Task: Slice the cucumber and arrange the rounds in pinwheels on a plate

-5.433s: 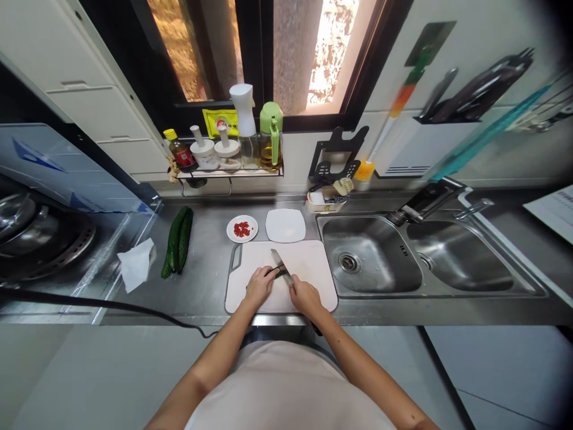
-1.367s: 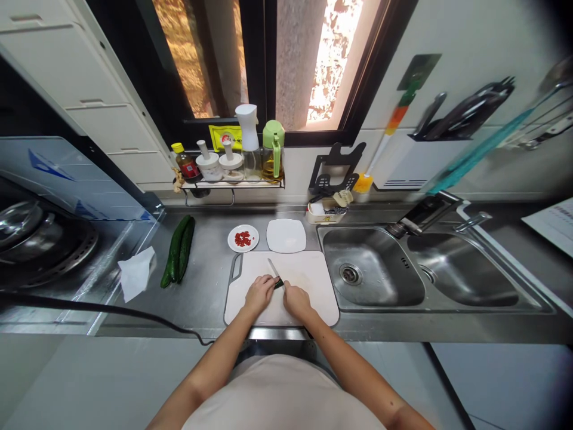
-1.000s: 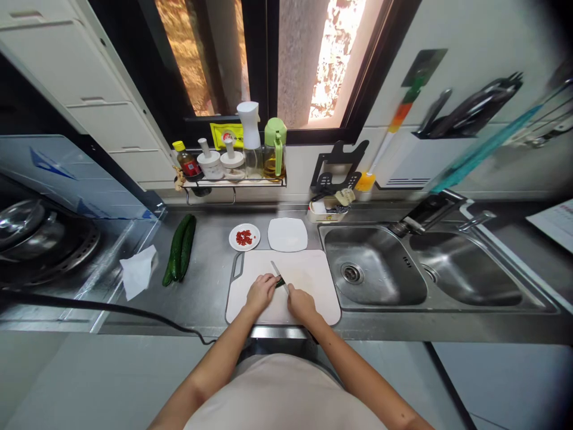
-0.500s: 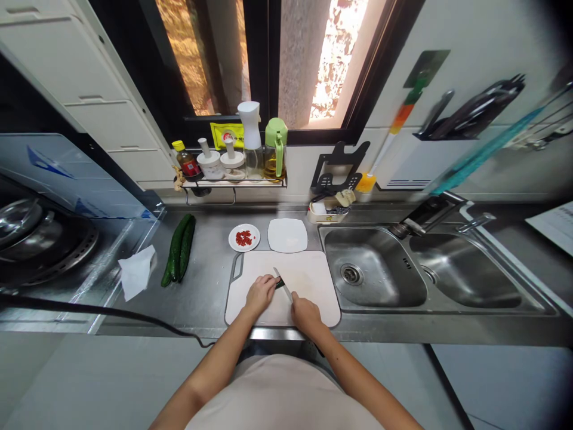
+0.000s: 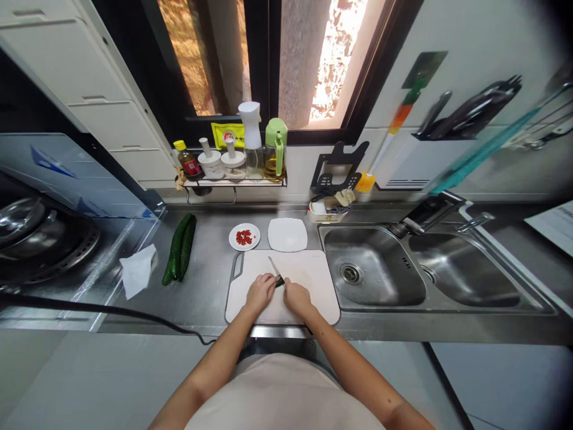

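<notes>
On the white cutting board [image 5: 308, 269], my left hand [image 5: 261, 292] is closed on a small dark green piece [image 5: 280, 281], its fingertips at the piece's left end. My right hand [image 5: 298, 298] is wrapped round the handle of a knife [image 5: 274, 264], whose blade points up and left across the piece, close to my left fingertips. Behind the board stand a white plate with chopped red bits [image 5: 244, 237] and a bare white square plate [image 5: 287, 235]. Two long cucumbers [image 5: 179, 248] lie side by side on the counter to the left.
The steel sink [image 5: 376, 269] adjoins the board's right side. A crumpled white tissue [image 5: 138, 272] lies left of the cucumbers, near a black cable [image 5: 134, 319]. Behind is a rack [image 5: 237, 184] of bottles and jars. At the far left stands a pot [image 5: 38, 239] on the stove.
My right hand has moved up and left with the knife, and the blade has shifted further forward. My left hand has stayed in about the same place.
</notes>
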`<action>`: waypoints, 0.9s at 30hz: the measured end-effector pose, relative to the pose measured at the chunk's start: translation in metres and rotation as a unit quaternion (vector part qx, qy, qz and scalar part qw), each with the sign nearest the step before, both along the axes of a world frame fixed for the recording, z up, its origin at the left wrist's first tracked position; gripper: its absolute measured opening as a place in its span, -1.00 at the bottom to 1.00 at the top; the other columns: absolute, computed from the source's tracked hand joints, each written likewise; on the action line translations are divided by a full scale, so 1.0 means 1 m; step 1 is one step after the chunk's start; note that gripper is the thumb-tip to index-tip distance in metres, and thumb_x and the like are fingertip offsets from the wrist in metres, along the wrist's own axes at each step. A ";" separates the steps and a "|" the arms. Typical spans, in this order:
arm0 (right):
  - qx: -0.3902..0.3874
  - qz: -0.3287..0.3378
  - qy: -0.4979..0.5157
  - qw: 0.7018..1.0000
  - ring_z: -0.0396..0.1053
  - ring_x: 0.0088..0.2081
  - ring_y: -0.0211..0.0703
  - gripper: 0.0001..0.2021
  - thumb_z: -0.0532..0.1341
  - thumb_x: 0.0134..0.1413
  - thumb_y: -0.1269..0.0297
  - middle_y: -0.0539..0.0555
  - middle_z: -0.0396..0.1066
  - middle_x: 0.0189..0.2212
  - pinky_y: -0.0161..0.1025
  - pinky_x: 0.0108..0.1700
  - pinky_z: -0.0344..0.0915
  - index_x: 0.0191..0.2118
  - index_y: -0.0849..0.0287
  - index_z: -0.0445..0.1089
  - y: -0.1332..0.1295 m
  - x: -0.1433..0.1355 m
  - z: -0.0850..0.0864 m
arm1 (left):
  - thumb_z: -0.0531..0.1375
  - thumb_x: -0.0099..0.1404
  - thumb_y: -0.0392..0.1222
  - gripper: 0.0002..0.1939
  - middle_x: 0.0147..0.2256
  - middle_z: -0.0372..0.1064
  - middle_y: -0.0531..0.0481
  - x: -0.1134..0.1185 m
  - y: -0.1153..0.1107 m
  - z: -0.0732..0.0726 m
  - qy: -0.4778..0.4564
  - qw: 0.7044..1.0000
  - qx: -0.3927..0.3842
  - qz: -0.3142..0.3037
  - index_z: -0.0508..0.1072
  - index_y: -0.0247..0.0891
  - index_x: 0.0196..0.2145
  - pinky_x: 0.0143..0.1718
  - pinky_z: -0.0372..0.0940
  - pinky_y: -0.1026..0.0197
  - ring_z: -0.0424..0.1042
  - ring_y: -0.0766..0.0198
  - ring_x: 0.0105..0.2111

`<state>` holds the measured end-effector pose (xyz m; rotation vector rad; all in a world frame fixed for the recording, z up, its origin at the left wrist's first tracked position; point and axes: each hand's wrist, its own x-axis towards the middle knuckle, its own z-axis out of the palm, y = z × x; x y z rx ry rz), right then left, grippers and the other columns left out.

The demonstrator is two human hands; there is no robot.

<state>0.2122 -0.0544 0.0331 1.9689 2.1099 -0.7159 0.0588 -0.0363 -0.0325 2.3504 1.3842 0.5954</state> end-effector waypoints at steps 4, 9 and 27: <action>0.002 -0.002 0.000 1.000 0.43 -0.12 -0.03 -0.64 -0.08 0.16 0.44 0.27 0.47 -0.21 -0.21 -0.20 0.22 0.07 0.26 0.18 -0.001 0.000 -0.001 | -0.01 0.38 -0.22 -0.69 -0.15 0.34 -0.01 0.000 0.000 -0.003 0.000 1.000 0.003 -0.002 0.39 -0.06 0.00 -0.11 0.24 0.21 0.28 0.25 -0.17; -0.006 0.000 -0.015 1.000 0.44 -0.13 -0.03 -0.63 -0.07 0.15 0.46 0.28 0.47 -0.21 -0.21 -0.20 0.23 0.08 0.25 0.16 -0.008 0.004 0.001 | -0.02 0.38 -0.22 -0.68 -0.15 0.34 -0.02 -0.001 0.001 -0.004 0.001 1.000 0.002 -0.003 0.39 -0.06 0.01 -0.11 0.25 0.21 0.28 0.25 -0.18; -0.041 -0.014 -0.027 0.999 0.43 -0.13 -0.02 -0.69 -0.07 0.16 0.46 0.26 0.47 -0.24 -0.19 -0.19 0.21 0.01 0.24 0.19 -0.053 0.022 0.008 | -0.01 0.38 -0.23 -0.68 -0.15 0.35 -0.03 0.000 0.000 -0.001 -0.001 1.000 -0.010 0.004 0.39 -0.10 0.01 -0.09 0.24 0.18 0.29 0.25 -0.17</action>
